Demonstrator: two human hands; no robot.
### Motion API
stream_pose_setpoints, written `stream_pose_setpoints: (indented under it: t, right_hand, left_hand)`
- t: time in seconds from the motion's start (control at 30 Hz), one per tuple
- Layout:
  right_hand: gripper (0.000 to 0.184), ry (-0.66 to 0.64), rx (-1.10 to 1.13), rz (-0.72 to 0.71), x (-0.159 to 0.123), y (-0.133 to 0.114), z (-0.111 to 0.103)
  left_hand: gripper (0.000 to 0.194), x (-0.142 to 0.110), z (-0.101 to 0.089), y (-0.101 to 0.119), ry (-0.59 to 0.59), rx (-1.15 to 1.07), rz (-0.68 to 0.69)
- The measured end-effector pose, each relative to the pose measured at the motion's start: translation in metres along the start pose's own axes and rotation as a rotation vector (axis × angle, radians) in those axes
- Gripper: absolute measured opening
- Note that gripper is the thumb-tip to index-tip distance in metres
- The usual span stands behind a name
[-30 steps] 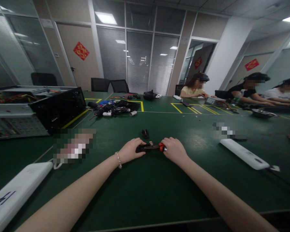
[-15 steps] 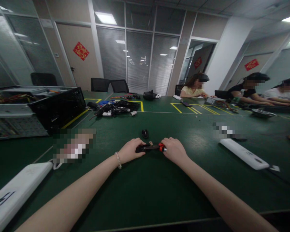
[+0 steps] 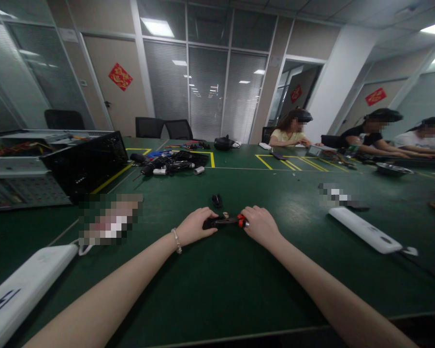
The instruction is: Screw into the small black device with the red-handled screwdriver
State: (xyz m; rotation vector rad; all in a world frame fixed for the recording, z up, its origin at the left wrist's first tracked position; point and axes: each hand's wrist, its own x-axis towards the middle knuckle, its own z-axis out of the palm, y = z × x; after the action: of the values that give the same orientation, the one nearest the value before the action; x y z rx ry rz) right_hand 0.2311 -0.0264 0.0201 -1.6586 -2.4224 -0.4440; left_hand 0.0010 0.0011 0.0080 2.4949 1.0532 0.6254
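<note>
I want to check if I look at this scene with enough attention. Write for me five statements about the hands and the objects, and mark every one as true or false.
1. The right hand holds the small tool with red handles. True.
2. The silvery beaded bracelet is on the right wrist. False: it is on the wrist of the left hand.
3. The small black bundle lies beyond both hands on the green table. True.
4. The grey metal computer case is on the right side of the view. False: it is on the left side.
5. The left hand touches a small black object. True.
</note>
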Motion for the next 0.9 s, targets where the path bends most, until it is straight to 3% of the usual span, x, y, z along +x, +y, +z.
stream_pose_setpoints:
  t: [0.9]
  right_hand:
    - [0.021,-0.021,-0.006,0.007,0.0000,0.0005,-0.0013]
  left_hand:
    - [0.031,-0.0006,-0.0007,0.0001,-0.004,0.002,-0.001]
